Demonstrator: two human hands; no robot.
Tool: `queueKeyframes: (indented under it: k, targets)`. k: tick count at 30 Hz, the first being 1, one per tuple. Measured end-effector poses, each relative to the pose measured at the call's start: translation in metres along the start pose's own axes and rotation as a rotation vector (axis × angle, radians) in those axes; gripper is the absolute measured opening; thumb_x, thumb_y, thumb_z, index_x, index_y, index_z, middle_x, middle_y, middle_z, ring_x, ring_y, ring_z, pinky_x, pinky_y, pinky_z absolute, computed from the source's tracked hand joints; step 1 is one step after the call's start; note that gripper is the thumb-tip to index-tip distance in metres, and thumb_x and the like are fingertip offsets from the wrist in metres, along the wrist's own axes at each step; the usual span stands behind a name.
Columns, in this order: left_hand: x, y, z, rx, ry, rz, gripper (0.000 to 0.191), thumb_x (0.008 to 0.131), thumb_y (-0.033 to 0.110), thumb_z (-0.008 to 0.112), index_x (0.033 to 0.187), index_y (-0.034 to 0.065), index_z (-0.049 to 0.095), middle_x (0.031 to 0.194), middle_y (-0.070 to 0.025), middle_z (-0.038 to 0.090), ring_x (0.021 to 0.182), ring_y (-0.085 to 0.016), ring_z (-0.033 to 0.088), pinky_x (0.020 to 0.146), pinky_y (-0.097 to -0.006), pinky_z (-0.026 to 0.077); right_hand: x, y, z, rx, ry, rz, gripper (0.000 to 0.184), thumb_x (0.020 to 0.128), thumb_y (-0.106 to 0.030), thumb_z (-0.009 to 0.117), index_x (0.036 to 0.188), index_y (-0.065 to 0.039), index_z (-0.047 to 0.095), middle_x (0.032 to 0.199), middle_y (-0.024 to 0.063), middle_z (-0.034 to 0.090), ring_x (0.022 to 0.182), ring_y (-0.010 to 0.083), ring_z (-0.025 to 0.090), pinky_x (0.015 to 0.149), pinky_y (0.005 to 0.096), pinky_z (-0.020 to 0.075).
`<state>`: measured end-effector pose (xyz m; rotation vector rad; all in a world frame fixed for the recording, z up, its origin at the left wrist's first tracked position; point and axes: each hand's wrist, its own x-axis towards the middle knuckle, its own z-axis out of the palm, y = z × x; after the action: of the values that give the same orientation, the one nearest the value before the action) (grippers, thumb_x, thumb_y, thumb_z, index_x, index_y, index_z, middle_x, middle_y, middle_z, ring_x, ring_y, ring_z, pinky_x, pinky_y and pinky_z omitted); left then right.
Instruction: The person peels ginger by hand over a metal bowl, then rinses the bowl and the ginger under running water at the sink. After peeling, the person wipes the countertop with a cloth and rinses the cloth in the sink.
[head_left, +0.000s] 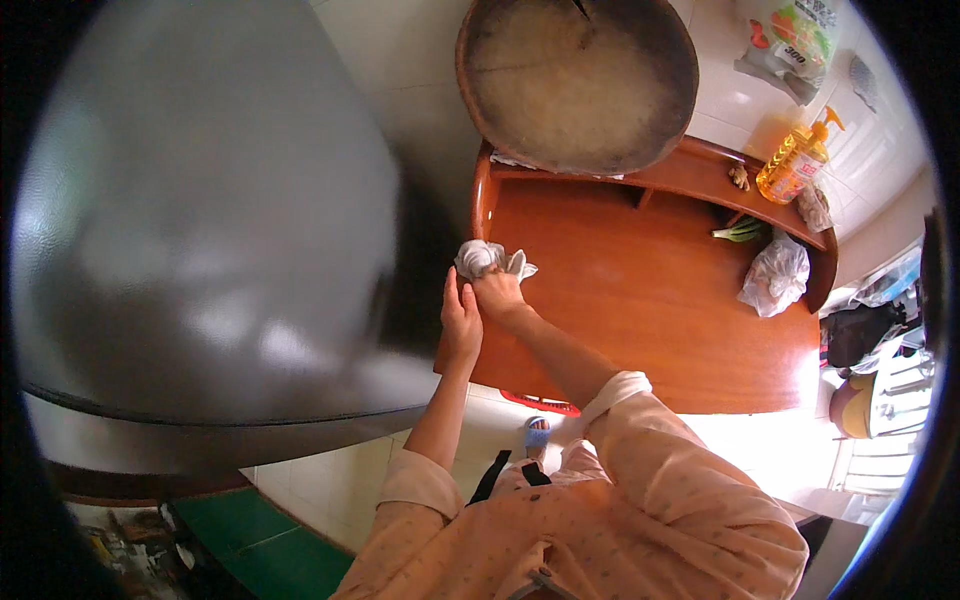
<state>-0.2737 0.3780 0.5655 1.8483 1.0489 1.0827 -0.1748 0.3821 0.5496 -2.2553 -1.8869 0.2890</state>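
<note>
My right hand (501, 291) is closed on a crumpled white cloth (480, 257) at the left edge of a reddish-brown wooden desk (637, 300). Beside it, my left hand (461, 319) is at the desk's left side, its palm turned towards the right hand and its thumb and fingers pointing up. Nothing shows in the left hand, and its fingertips are close to the cloth. Part of the cloth spreads to the right over the desk top.
A large grey metallic cabinet or appliance (225, 225) stands left. A big round woven tray (466, 90) rests on the desk's raised shelf (690, 172), with ginger (739, 177) and a yellow pump bottle (791, 165). A tied plastic bag (776, 276) and green vegetable (739, 230) lie right.
</note>
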Motion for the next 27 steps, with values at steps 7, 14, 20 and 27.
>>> queueKeyframes:
  k: [7, 14, 20, 27]
  targets:
    - [-0.018, 0.026, -0.019, -0.031, 0.088, -0.098, 0.038, 0.092, 0.016, 0.043, 0.128, 0.0036, 0.039, 0.123, -0.0189, 0.048, 0.112, -0.029, 0.048, 0.095, -0.0339, 0.037, -0.07, 0.018, -0.071, 0.197, -0.129, -0.047, 0.015, 0.069, -0.026, 0.061, 0.081, -0.023, 0.069, 0.081, 0.0062, 0.066, 0.069, 0.0239, 0.063, 0.06, 0.0355, 0.0497]
    - [-0.039, 0.037, -0.008, -0.022, 0.08, -0.047, 0.037, 0.092, 0.016, 0.042, 0.126, 0.0019, 0.04, 0.128, -0.0169, 0.044, 0.117, -0.028, 0.043, 0.099, -0.0348, 0.032, -0.118, 0.011, -0.04, 0.157, 0.089, -0.109, 0.023, 0.073, -0.02, 0.056, 0.093, -0.017, 0.066, 0.113, 0.0146, 0.053, 0.098, 0.0311, 0.054, 0.078, 0.0402, 0.0454]
    - [-0.061, 0.01, 0.031, 0.211, -0.11, 0.155, 0.031, 0.089, 0.011, 0.043, 0.118, -0.0005, 0.047, 0.123, -0.0198, 0.047, 0.116, -0.033, 0.042, 0.1, -0.0399, 0.03, -0.142, 0.024, 0.001, 0.425, 0.252, -0.197, 0.044, 0.078, -0.012, 0.049, 0.121, 0.0, 0.046, 0.134, 0.0194, 0.032, 0.126, 0.0325, 0.03, 0.103, 0.0392, 0.0278]
    - [-0.078, 0.035, 0.083, 0.156, -0.317, 0.328, 0.027, 0.082, 0.009, 0.051, 0.107, -0.001, 0.054, 0.117, -0.0179, 0.052, 0.109, -0.035, 0.047, 0.095, -0.0419, 0.035, -0.194, 0.08, -0.012, 0.409, 0.299, -0.11, 0.037, 0.076, -0.009, 0.05, 0.113, -0.002, 0.052, 0.13, 0.0194, 0.038, 0.121, 0.0338, 0.038, 0.1, 0.0374, 0.0339]
